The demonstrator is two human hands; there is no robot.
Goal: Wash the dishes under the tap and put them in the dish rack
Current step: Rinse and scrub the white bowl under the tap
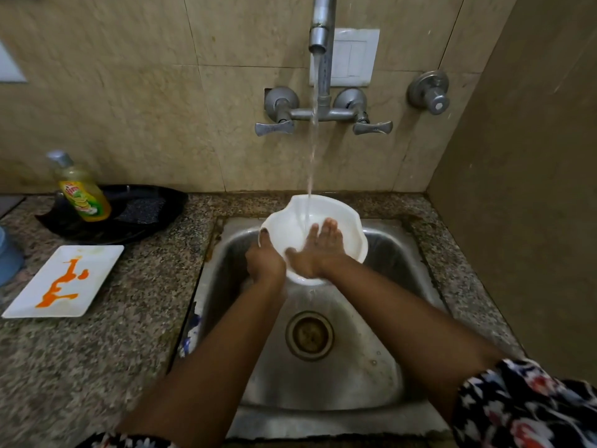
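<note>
**Around the sink**

A yellow-green bottle of dish liquid (82, 192) stands on a black tray (145, 210) at the far left of the speckled granite surface (97, 344). On the tiled wall, a white switch plate (353, 58) sits left of a round metal valve (429, 92).

The yellow dish-soap bottle (82, 193) bears a red-and-green label — its lettering too blurred to read; no other text shows.

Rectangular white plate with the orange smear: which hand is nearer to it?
Left. The left hand grips the white bowl's near-left rim, on the plate's side; the right hand lies flat inside the bowl, farther away.
</note>
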